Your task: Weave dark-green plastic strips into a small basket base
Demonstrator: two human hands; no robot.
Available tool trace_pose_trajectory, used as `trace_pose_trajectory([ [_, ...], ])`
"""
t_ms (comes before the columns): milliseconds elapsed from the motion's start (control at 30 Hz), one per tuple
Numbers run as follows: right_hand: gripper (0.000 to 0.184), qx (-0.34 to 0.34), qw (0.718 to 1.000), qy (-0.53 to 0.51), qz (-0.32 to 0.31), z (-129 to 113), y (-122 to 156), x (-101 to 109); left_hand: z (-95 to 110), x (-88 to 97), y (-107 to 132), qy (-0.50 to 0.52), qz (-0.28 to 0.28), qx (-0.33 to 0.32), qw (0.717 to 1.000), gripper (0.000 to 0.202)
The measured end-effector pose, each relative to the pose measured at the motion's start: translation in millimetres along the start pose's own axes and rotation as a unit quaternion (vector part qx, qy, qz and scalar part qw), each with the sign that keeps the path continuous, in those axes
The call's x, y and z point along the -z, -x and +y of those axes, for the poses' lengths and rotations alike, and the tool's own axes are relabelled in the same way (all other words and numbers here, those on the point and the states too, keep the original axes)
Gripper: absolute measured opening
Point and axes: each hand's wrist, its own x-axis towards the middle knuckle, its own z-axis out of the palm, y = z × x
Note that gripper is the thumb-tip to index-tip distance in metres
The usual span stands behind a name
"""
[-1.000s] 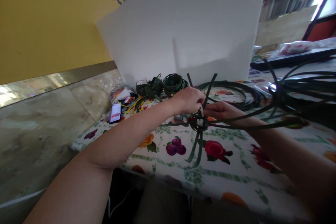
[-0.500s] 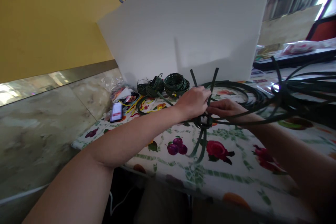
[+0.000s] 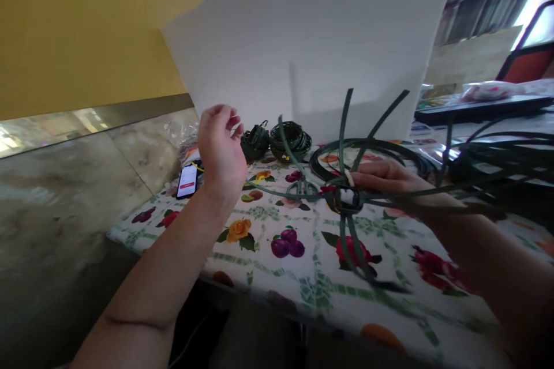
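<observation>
My left hand [image 3: 221,147] is raised at the left above the table, fingers curled. A thin dark green strip [image 3: 272,192] runs from a small woven piece [image 3: 345,199] and disappears behind this hand's wrist; what the fingers hold, if anything, is hidden. My right hand [image 3: 374,176] pinches the upper right edge of the woven piece, where flat green strips [image 3: 343,130] cross. Two strips stand up from it and others hang down over the tablecloth. Something white and a bit of red show in its middle. One loose strip curves upward between the hands.
A flowered tablecloth [image 3: 259,230] covers the table. Behind stand two green woven baskets [image 3: 291,141] before a white board [image 3: 320,40]. A phone [image 3: 187,180] lies at the left. Coiled strips [image 3: 372,147] lie behind my right hand, with a bigger tangle [image 3: 485,167] farther right.
My left hand has left the woven piece and moved far left and up. My right hand has stayed on the piece, which has shifted slightly right; its upright strips lean more to the right.
</observation>
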Motion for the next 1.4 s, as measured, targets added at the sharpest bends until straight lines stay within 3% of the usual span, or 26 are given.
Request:
trace_pose_trajectory([
  [33,0.064,-0.001,1.0,0.001,0.001,-1.4,-0.4,-0.9,2.1,4.6,-0.2,0.011,0.007,0.013,1.0,0.014],
  [100,0.063,-0.005,1.0,0.013,0.007,-2.6,-1.1,-1.8,9.8,13.1,-3.0,0.068,-0.004,-0.023,0.997,0.007],
  [167,0.061,0.001,1.0,0.026,0.009,-2.9,-1.2,-2.1,11.2,20.9,-11.0,0.125,-0.063,-0.056,0.989,0.006],
  [267,0.059,0.002,1.0,0.011,-0.009,-5.2,-0.3,-5.3,-15.7,28.0,-20.0,0.093,-0.191,0.085,0.973,0.014],
  [300,0.06,-0.007,1.0,-0.001,-0.021,-6.6,0.1,-7.6,-30.6,27.8,-17.3,0.067,-0.246,0.176,0.951,0.012],
  [367,0.06,-0.038,0.998,-0.015,-0.053,-9.6,0.9,-13.1,-60.9,21.8,-1.0,0.047,-0.342,0.326,0.88,0.016],
  [433,0.061,-0.056,0.995,-0.014,-0.085,-10.8,1.3,-17.7,-83.8,8.6,24.7,0.076,-0.428,0.406,0.804,0.028],
  [500,0.062,-0.059,0.992,-0.026,-0.113,-9.1,1.4,-19.4,-94.7,-8.3,49.6,0.144,-0.477,0.464,0.733,0.042],
  [567,0.061,-0.061,0.988,-0.064,-0.129,-4.9,1.5,-18.1,-95.7,-23.4,65.6,0.205,-0.486,0.481,0.7,0.049],
  [667,0.06,-0.069,0.979,-0.129,-0.14,2.0,2.1,-14.7,-91.1,-35.3,72.6,0.242,-0.475,0.483,0.695,0.048],
  [833,0.058,-0.085,0.966,-0.183,-0.164,9.1,4.6,-16.4,-94.8,-35.1,76.1,0.262,-0.487,0.468,0.69,0.046],
  [1200,0.06,-0.124,0.948,-0.246,-0.16,7.2,4.4,-23.7,-94.9,-34.4,94.5,0.242,-0.425,0.461,0.741,0.054],
  [1400,0.055,-0.124,0.94,-0.27,-0.17,11.3,5.9,-25.5,-98.7,-33.8,101.9,0.261,-0.422,0.454,0.74,0.049],
])
